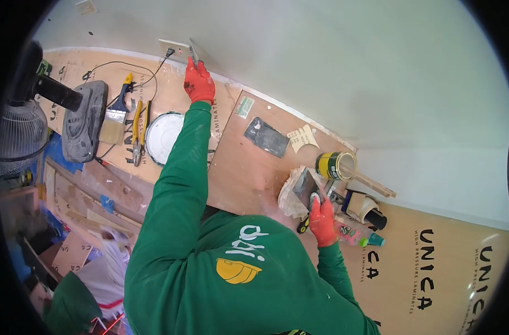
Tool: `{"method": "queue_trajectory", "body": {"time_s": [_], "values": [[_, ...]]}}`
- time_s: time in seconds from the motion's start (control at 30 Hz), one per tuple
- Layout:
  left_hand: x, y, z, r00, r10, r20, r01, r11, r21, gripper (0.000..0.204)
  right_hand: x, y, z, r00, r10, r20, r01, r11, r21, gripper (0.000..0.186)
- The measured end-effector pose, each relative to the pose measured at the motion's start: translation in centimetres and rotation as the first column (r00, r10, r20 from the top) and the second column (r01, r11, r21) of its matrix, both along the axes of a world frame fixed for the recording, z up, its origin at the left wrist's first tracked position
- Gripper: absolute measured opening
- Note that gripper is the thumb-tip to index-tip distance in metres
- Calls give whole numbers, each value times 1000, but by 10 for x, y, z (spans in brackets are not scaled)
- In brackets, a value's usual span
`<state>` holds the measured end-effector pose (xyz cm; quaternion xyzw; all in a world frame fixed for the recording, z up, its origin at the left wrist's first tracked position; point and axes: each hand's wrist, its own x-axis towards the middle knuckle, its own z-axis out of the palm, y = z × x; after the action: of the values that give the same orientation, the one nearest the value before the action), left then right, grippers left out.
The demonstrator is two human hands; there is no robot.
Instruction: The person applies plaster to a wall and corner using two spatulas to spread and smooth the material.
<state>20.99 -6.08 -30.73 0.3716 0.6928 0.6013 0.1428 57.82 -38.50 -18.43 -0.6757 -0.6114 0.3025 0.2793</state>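
My red-gloved left hand grips grey metal scraper beside white rectangular outlet; slip could scratch it. Right hand grips grey metal blade.

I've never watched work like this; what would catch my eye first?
Probably the bright red gloves: the left hand holds a thin blade near the wall outlet, the right hand a flat blade right of centre. Then perhaps the fan at far left.

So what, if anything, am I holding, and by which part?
Left grip: a thin tool, by its near end. Right grip: a broad-bladed scraper, by its pale handle.
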Motion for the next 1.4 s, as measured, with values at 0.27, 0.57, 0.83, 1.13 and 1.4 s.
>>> {"method": "queue_trajectory", "body": {"time_s": [0.27,0.57,0.83,1.13,1.4], "values": [[54,-15,-3,991,-94,92,95,995,-8,49,9,10,9,993,-77,-85,62,984,-166,40],[146,-40,6,976,-143,165,148,989,-18,47,46,-9,6,977,-100,-188,89,994,-66,41],[241,-70,6,941,-247,233,246,969,34,48,61,-32,2,967,-174,-185,183,982,33,34],[292,-122,35,771,-572,280,583,811,51,49,80,-59,-20,782,-25,623,-180,947,264,46],[157,-200,139,157,-876,-455,987,151,49,54,-2,19,11,977,-18,212,-92,862,498,44]]}}
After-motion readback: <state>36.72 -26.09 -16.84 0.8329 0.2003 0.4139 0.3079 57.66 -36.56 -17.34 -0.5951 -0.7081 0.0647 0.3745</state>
